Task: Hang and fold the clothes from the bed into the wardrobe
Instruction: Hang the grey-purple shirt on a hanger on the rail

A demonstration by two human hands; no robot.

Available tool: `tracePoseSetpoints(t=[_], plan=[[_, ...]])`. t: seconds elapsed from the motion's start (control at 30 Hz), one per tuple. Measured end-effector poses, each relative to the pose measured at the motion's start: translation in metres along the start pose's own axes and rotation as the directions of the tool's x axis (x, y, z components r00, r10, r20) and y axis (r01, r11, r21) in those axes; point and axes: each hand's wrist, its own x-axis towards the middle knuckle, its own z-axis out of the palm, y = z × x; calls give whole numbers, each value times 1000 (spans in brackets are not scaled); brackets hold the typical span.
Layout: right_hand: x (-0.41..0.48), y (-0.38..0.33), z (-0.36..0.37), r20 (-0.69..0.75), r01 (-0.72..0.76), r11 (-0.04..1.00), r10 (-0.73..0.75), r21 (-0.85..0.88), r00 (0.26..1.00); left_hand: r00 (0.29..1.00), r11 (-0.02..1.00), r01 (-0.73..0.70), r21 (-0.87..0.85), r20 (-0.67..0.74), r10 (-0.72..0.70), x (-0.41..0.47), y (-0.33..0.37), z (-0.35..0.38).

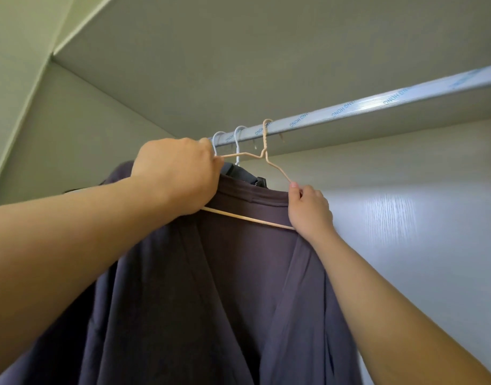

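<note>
I'm looking up inside a home wardrobe: a hanging rail (pixel 350 107) under a shelf (pixel 266 51), wire hangers (pixel 238 140) and clothes.

Both hands steady a beige wire hanger (pixel 262 155) hooked over a silver wardrobe rail (pixel 350 108); the left hand (pixel 177 173) grips one shoulder, the right hand (pixel 308 209) the other, dark purple fabric garment (pixel 211 301) draped beneath.

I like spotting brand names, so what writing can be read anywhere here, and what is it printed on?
"HONG": pale blue letters, upside down and repeated, on the clear film around the silver metal wardrobe rail.
The word printed before it each time: too blurred to read.
Beige wire hanger, dark purple-grey garment, grey wardrobe panels: no text.
</note>
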Motion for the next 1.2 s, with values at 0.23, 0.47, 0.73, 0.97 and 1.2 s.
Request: tracePoseSetpoints(t=[0.23,0.47,0.73,0.97,1.2], plan=[[-33,-58,-22,-336,133,970,-58,205,940,993,974,-108,-198,-58,98,-7,1,-16],[-172,-177,-44,-106,300,690,-309,659,945,990,968,-60,-246,-140,26,-82,-73,-70],[-370,-267,-1,511,-112,542,-676,833,531,818,827,554,-100,248,-518,-289,-186,-140],[-540,-368,21,548,-297,511,-835,807,53,359,411,848,335,208,-910,-458,-245,-252],[-681,-468,3,353,-415,458,-884,786,-307,111,66,850,522,-55,-992,-550,-296,-352]])
